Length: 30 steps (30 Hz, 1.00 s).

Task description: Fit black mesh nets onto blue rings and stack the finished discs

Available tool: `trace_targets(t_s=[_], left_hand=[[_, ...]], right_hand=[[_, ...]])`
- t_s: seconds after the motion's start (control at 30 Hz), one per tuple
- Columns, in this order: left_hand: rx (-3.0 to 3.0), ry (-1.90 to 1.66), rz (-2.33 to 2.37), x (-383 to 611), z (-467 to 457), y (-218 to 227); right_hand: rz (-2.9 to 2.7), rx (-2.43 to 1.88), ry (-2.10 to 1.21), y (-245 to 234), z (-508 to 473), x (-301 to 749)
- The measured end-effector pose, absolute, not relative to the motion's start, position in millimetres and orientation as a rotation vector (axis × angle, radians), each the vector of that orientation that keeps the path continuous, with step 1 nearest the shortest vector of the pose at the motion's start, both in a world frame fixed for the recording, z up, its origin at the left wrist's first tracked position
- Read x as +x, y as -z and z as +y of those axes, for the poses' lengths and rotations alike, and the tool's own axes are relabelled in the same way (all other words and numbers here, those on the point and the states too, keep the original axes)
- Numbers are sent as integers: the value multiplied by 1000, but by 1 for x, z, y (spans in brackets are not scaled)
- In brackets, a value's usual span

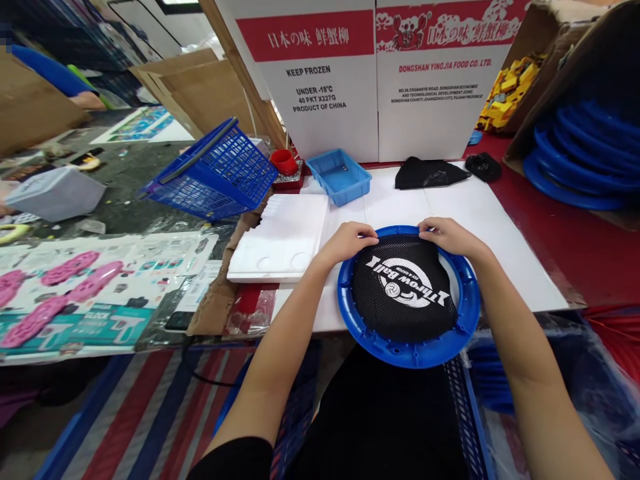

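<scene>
Head view: from my remote seat I see a blue ring [409, 357] at the front edge of the counter [545, 243], its near side jutting over toward the lap, probably so both arms can reach the far rim easily. The left hand [353, 240] and the right hand [447, 237] each pinch the blue ring at that far side, thumb and fingers closed where the black mesh [400, 317] meets it. I take the spaced grip as a way to keep the ring steady and work the fabric's edge evenly. A pale gap shows at the mesh's right, so it does not meet the ring all round. Beyond, I see a blue tray [350, 193] and a folded black cloth [430, 173] on the white sheet [510, 260], apparently set back to leave working room but within reach.
</scene>
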<state>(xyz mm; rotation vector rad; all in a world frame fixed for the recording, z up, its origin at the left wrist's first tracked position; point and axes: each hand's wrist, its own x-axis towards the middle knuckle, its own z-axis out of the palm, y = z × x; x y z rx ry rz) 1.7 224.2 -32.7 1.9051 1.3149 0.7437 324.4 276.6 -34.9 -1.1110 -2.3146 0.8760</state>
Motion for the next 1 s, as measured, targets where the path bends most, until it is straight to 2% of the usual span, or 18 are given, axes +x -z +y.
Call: trace_targets(t_s=[0.2,0.63,1.0], left_hand=[[1836,-759,1311,-4,230,38],[1745,-838,1311,-3,235,47],[1898,-741,1331,1,229,38]], right_hand=[[-2200,-1224,-927,39,278,319],[-2261,-1350,-786,36,275,311],[-2311,-1378,-727,35,273,307]])
